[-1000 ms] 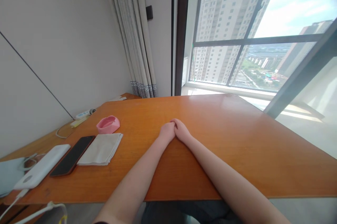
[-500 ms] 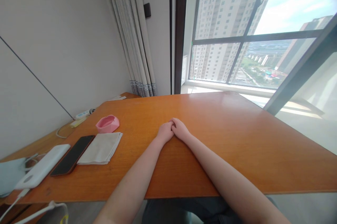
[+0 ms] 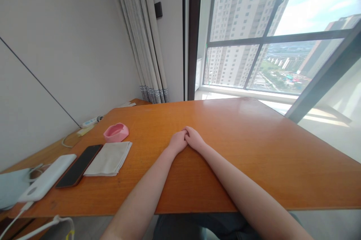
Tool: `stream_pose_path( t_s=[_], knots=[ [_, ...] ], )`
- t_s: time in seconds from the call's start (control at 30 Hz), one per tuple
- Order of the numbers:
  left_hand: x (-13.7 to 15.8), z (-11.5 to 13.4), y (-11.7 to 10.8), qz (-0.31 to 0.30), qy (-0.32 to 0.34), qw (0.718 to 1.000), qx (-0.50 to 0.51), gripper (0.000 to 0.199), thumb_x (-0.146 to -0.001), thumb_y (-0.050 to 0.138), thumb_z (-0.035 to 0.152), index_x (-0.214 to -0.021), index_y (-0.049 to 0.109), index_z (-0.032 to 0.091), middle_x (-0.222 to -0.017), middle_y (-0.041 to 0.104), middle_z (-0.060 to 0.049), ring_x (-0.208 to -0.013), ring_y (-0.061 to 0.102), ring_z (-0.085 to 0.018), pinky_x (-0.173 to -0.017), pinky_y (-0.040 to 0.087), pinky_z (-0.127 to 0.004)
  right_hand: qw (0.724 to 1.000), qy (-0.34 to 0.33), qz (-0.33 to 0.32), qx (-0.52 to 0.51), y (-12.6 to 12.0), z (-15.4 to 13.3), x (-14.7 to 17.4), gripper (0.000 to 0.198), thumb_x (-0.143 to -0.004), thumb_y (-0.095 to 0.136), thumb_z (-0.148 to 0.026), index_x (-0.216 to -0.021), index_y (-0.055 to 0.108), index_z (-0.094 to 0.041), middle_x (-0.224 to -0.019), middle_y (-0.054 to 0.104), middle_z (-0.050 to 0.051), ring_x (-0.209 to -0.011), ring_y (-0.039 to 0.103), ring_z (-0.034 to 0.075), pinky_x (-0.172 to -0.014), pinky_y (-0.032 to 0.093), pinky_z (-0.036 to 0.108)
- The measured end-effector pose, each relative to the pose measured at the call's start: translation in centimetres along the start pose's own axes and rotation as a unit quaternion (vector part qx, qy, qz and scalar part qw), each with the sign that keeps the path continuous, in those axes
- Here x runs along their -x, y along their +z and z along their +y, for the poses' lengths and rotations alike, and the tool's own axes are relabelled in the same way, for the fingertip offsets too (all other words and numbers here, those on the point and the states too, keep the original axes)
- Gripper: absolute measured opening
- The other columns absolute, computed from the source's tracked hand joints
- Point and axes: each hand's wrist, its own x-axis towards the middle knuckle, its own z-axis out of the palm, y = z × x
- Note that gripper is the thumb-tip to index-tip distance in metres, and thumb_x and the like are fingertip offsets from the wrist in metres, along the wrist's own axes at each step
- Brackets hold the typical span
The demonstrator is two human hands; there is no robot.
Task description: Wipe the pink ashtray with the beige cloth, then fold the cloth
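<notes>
My left hand (image 3: 178, 141) and my right hand (image 3: 194, 138) rest together on the wooden table (image 3: 254, 150), clasped with the fingers closed around each other. No object shows in either of them, and most of the fingertips are hidden. To the left lies a folded light grey cloth (image 3: 108, 159), apart from my left hand. Just behind the cloth sits a pink faceted dish (image 3: 116, 133). A dark phone with an orange-brown edge (image 3: 79, 166) lies flat along the cloth's left side.
Left of the phone is a white power bank (image 3: 47, 178) with a white cable (image 3: 17, 215) plugged in. A power strip (image 3: 90, 122) lies by the wall. A grey curtain (image 3: 145, 37) hangs behind the table; a large window (image 3: 234, 63) is at the right.
The view has shifted very slightly, so the scene sits a few pixels further right. My hands stay clasped in the same place on the table.
</notes>
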Motion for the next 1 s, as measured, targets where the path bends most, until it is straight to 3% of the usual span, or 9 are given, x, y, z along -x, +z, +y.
stream_pose_path(
  t_s=[0.63, 0.7, 0.77, 0.83, 0.9, 1.0],
  knots=[
    [-0.1, -0.1, 0.1, -0.005, 0.013, 1.0, 0.002, 0.028, -0.074, 0.046, 0.014, -0.098, 0.061, 0.018, -0.098, 0.068, -0.007, -0.091, 0.062, -0.021, -0.077, 0.046, -0.029, 1.0, -0.011, 0.003, -0.002, 0.2, 0.3, -0.2, 0.029, -0.07, 0.041, -0.005, -0.087, 0.06, -0.018, -0.091, 0.063, 0.006, -0.091, 0.055, 0.018, -0.085, 0.042, 0.032],
    [0.0, -0.6, -1.3, -0.035, 0.051, 0.998, 0.024, 0.027, -0.076, 0.047, 0.016, -0.098, 0.061, 0.019, -0.098, 0.067, -0.006, -0.089, 0.062, -0.019, -0.077, 0.047, -0.028, 1.0, -0.016, 0.002, -0.002, 0.3, 0.4, -0.1, 0.026, -0.071, 0.042, -0.006, -0.085, 0.059, -0.019, -0.088, 0.062, 0.005, -0.088, 0.055, 0.018, -0.083, 0.042, 0.032],
    [0.2, -2.0, -3.8, -0.027, 0.064, 0.997, 0.018, 0.024, -0.079, 0.046, 0.019, -0.098, 0.061, 0.019, -0.098, 0.066, -0.005, -0.089, 0.06, -0.017, -0.081, 0.046, -0.027, 1.0, -0.018, 0.005, -0.003, 0.3, 0.5, -0.1, 0.024, -0.073, 0.042, -0.008, -0.087, 0.059, -0.018, -0.087, 0.06, 0.004, -0.084, 0.055, 0.017, -0.081, 0.043, 0.031],
    [0.9, -4.3, -7.1, 0.093, 0.001, 0.994, -0.049, 0.023, -0.08, 0.046, 0.021, -0.1, 0.059, 0.018, -0.104, 0.063, -0.006, -0.099, 0.057, -0.018, -0.09, 0.042, -0.029, 1.0, -0.018, 0.009, -0.002, 0.4, 0.6, 0.0, 0.025, -0.074, 0.043, -0.009, -0.091, 0.059, -0.018, -0.089, 0.058, 0.004, -0.08, 0.054, 0.015, -0.08, 0.043, 0.03],
    [2.2, -7.2, -10.6, 0.211, -0.117, 0.959, -0.15, 0.023, -0.081, 0.047, 0.025, -0.102, 0.057, 0.019, -0.113, 0.058, -0.006, -0.109, 0.05, -0.019, -0.097, 0.036, -0.032, 1.0, -0.023, 0.009, -0.001, 0.4, 0.6, 0.1, 0.026, -0.074, 0.043, -0.008, -0.093, 0.059, -0.017, -0.091, 0.056, 0.004, -0.076, 0.053, 0.014, -0.078, 0.043, 0.029],
    [5.0, -11.8, -14.7, 0.257, -0.218, 0.925, -0.177, 0.037, -0.08, 0.05, 0.03, -0.111, 0.051, 0.01, -0.12, 0.05, -0.018, -0.114, 0.043, -0.033, -0.093, 0.034, -0.048, 1.0, -0.029, 0.006, -0.002, 0.4, 0.6, 0.1, 0.027, -0.074, 0.043, -0.007, -0.092, 0.059, -0.018, -0.092, 0.054, 0.004, -0.073, 0.052, 0.012, -0.077, 0.044, 0.028]
  ],
)
